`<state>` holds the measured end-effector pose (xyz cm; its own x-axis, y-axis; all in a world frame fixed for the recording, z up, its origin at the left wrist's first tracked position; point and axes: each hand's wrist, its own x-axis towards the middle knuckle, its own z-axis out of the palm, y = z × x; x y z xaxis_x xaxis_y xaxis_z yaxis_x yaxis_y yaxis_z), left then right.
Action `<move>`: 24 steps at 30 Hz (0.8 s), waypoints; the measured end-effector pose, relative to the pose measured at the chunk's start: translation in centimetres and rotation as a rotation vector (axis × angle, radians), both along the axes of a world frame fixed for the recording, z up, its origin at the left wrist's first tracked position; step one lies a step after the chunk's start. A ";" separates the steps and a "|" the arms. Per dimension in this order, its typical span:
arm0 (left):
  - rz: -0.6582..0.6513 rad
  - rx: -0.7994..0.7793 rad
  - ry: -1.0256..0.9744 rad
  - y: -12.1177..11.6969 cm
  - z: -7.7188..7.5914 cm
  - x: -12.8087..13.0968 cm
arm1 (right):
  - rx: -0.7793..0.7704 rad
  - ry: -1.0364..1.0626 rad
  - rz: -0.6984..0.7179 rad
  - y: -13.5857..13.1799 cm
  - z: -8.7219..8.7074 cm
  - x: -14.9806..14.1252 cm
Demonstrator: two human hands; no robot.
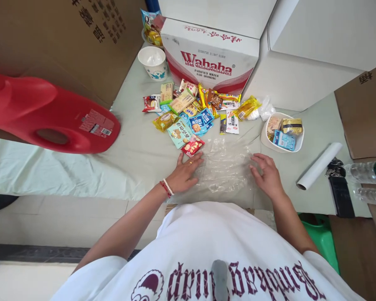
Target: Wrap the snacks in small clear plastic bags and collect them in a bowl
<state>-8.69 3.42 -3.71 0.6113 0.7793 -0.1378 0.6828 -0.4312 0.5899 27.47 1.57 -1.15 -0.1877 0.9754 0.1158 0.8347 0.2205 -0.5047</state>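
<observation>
A crinkled clear plastic bag [224,165] lies flat on the cloth-covered table in front of me. My left hand [186,173] rests at the bag's left edge, palm down with its fingers apart. Just beyond those fingertips is a red snack packet [192,145]. On the bag's right side, my right hand [267,175] has its fingers spread and holds nothing; whether it touches the plastic I cannot tell. A loose pile of wrapped snacks [181,101] spreads behind the bag, with a mint-green packet [179,133] and several blue packets [201,121] among them.
Behind the pile stand a Wahaha water carton [211,54] and a paper cup [153,62]. A white tub [282,144] holding snacks is on the right, near a white roll [319,166], a black case [341,196] and plastic bottles [366,171]. A large red jug [50,117] occupies the left.
</observation>
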 end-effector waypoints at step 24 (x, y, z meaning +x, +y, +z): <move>0.123 0.177 0.126 -2.4 -1.2 2.0 | -0.207 -0.124 -0.238 20.2 0.4 -17.4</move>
<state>-6.70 1.01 -4.89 0.4973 0.8654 -0.0612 0.7996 -0.4298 0.4193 10.09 21.82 -0.74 0.0476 0.9940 -0.0987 0.9082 -0.0842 -0.4099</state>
